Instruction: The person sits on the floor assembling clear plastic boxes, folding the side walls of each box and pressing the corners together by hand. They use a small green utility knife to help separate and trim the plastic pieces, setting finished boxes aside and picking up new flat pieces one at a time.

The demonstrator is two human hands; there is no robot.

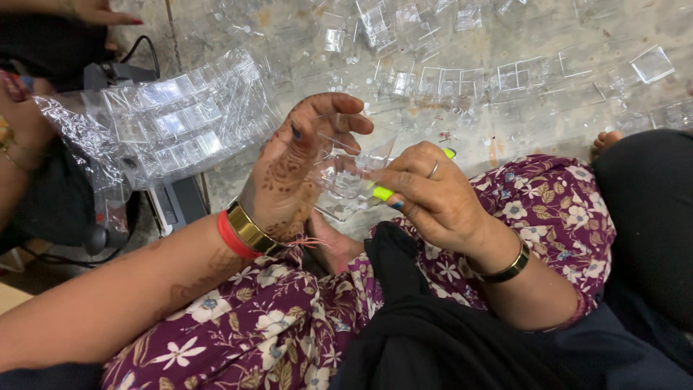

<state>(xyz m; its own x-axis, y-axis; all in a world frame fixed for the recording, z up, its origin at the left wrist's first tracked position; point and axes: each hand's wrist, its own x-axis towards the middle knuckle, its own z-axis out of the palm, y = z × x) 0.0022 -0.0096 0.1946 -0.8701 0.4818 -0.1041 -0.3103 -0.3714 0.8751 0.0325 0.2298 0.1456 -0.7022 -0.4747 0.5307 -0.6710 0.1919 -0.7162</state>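
Over our lap, above the floral purple cloth [289, 325], we are holding a small clear plastic box [345, 177] between both hands. Our left hand [292, 177] is cupping it from behind, fingers curled loosely around its far edge, grasping the box rather than clenching it. Our right hand [426, 195] is pinching a yellow-green tool [382, 192], thumb and forefinger clamped on it, tip touching the box's near side. We cannot tell whether the tool is a marker or a cutter; most of it is hidden by the fingers.

Risks as we are judging them: the box is thin and slick, so it is likely slipping or flexing if the left fingers loosen while the right is pressing. Too hard a squeeze is probably cracking a wall or popping a hinge. The tool tip is skidding off easily on clear plastic and could be hitting the left palm. Glare is making the edges hard to see, so misalignment is likely.

Just beside the left hand, a crinkled clear bag of stacked boxes [170, 123] is sitting near our elbow line; a wide swing could be knocking it. Loose clear boxes [462, 79] are lying scattered on the floor beyond, well apart from us. Another person's hand [94, 11] is showing at top left.
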